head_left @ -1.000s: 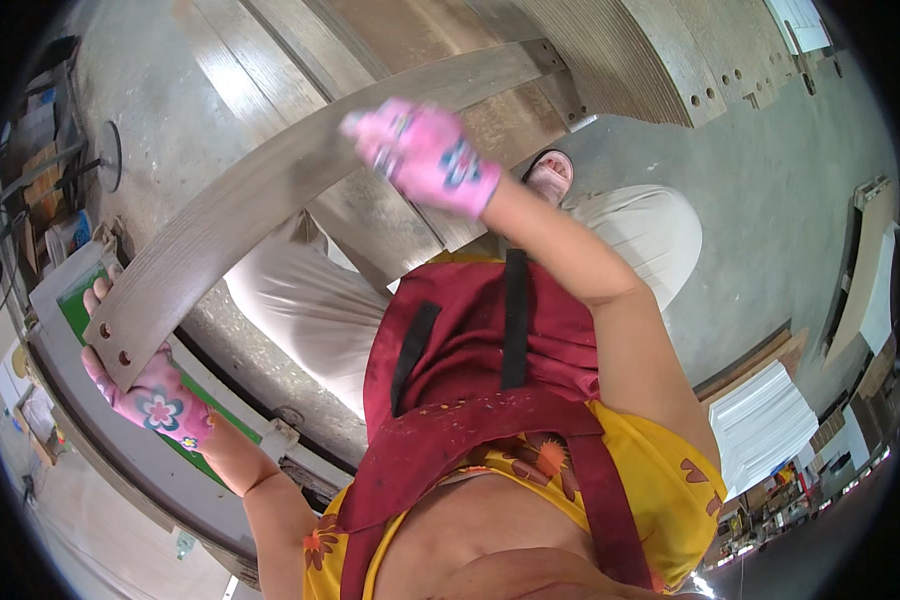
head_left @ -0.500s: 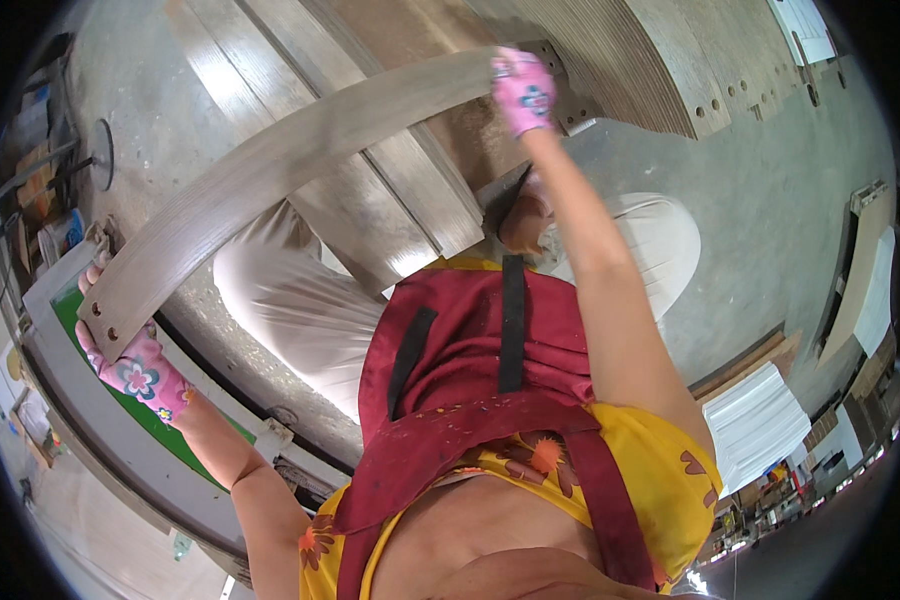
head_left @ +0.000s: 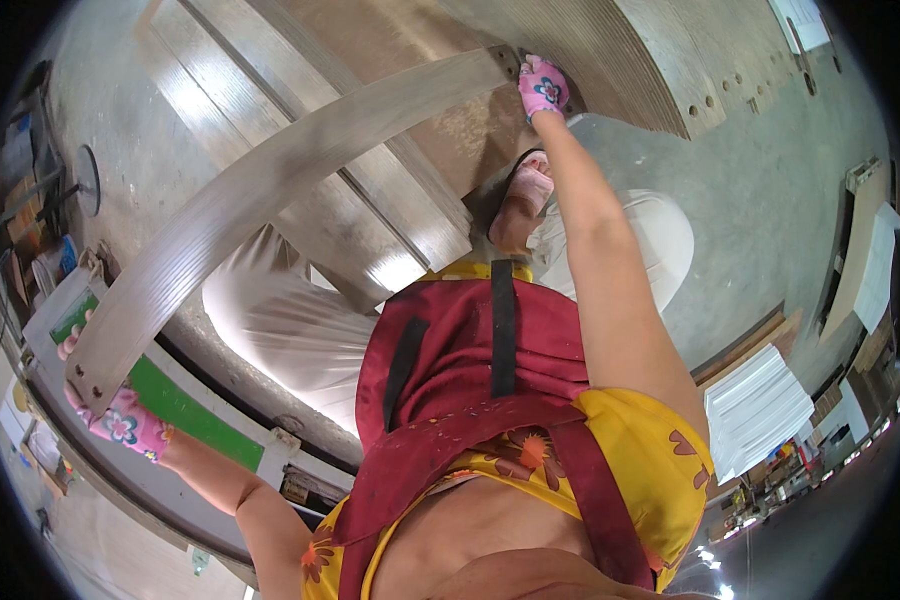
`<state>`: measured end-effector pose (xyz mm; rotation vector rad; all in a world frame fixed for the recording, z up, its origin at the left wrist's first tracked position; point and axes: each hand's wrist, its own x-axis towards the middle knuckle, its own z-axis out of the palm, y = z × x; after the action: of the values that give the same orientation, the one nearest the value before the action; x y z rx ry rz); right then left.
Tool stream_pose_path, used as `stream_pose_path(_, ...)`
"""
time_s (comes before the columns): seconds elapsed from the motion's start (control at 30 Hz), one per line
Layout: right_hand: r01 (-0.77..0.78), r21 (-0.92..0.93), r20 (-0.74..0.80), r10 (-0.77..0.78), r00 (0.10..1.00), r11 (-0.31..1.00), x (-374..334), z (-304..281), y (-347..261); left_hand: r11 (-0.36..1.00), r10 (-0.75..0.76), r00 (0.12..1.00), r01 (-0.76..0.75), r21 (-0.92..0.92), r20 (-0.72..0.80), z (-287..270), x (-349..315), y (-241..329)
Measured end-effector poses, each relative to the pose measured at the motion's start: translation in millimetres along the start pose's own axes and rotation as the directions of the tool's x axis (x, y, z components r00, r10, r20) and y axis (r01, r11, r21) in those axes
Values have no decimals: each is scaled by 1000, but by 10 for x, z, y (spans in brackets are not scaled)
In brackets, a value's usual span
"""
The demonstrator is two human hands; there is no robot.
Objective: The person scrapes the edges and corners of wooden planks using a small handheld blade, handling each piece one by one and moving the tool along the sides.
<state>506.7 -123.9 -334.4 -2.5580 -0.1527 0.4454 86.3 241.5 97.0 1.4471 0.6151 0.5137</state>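
A long grey-brown wooden plank (head_left: 260, 190), with small holes near its ends, spans from the lower left to the upper middle, bending in the fisheye picture. My left hand (head_left: 120, 415), in a pink flowered glove with bare fingertips, grips its near left end, with the fingers partly hidden beneath. At the far right end my right hand (head_left: 543, 88), in a matching glove, has its fingers curled at the plank's end. Below the plank lie wider boards (head_left: 380, 215) with the same wood grain, set side by side with dark gaps between.
A large stack of planks (head_left: 610, 60) with drilled ends lies at the upper right. My sandalled foot (head_left: 526, 195) is beside the boards. To the left stands a grey-and-green surface (head_left: 195, 420). White sheets (head_left: 760, 415) are piled at the right, and a black round-based stand (head_left: 87, 182) is far left.
My left hand has moved down and slightly left with the plank's near end. My right hand has shifted right to the plank's far end, uncovering holes there.
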Motion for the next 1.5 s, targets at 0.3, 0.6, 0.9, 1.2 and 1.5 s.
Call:
stream_pose_path(0.3,412,102,-104,-402,910,905,-453,190,-900,989,96,814,-13,146,-574,217,43,86)
stream_pose_path(0.6,151,-19,-89,-152,984,988,-24,247,-25,952,59,938,-156,-262,-343,-138,-71,-203)
stream_pose_path(0.9,213,-15,-79,-213,974,977,-26,136,-445,940,-114,928,-15,-341,-354,-447,-110,-154)
stream_pose_path(1.2,298,-210,-90,-322,942,931,-43,93,-139,967,68,900,-166,-194,-430,-114,-128,-214)
stream_pose_path(1.5,180,-34,-63,-182,981,983,-38,58,-275,967,33,904,-137,-214,-426,-365,-139,-234)
